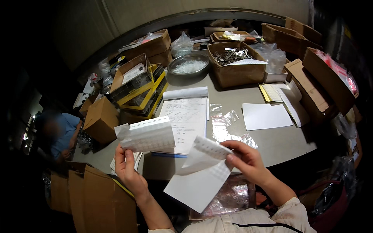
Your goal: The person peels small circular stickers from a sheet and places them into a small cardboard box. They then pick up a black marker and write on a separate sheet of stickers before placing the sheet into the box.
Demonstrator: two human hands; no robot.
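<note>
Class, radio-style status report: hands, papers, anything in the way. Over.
Left hand holding left paper. Right hand gripping right paper, creased. Both papers partly block view of notepad. Over.

One wide view looks from the person's head — from the left of two side-by-side cameras — down and forward. The shirt fills the bottom, seen from above; the left hand and right hand are near, a little farther out. Beyond them the table spreads away, and the wall is farthest, bent along the top by the fisheye lens.
</note>
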